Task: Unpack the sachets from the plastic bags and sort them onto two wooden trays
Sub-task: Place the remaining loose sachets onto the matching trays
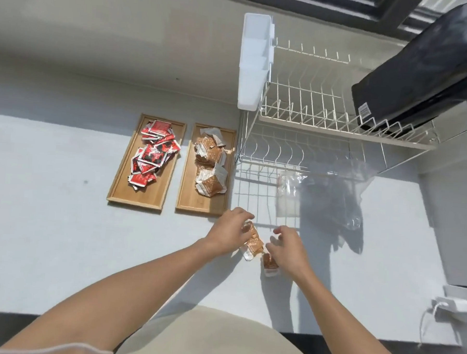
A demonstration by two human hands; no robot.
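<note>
Loose brown sachets [253, 244] lie on the white counter [62, 222], just in front of the near right corner of the right wooden tray [183, 201]. The middle one runs on a diagonal, long axis from far-left to near-right, white end toward the person. Another brown sachet [269, 265] sits just near-right of it, half under the right hand.

Left hand [228, 234]: palm down, fingers curled over the far end of the sachet pile, touching it. Looks like a loose grasp, but the fingertips are hidden, so can't confirm a real hold. Right hand [286, 250]: palm down, fingers spread and bent, on the nearer sachet; not closed on anything.

Both forearms are bare and reach in from the bottom edge.

Left wooden tray [118, 192]: a heap of red sachets [153, 155] at its far half. Right tray: two clumps of brown sachets [210, 164]. Trays lie side by side, long axes pointing away from the person.

Empty clear plastic bags [289, 193] lie flat by the foot of the white wire dish rack [311, 121]. A black bag [422, 67] sits on the rack's top tier. Hard sunlight, with rack shadows across the counter.
</note>
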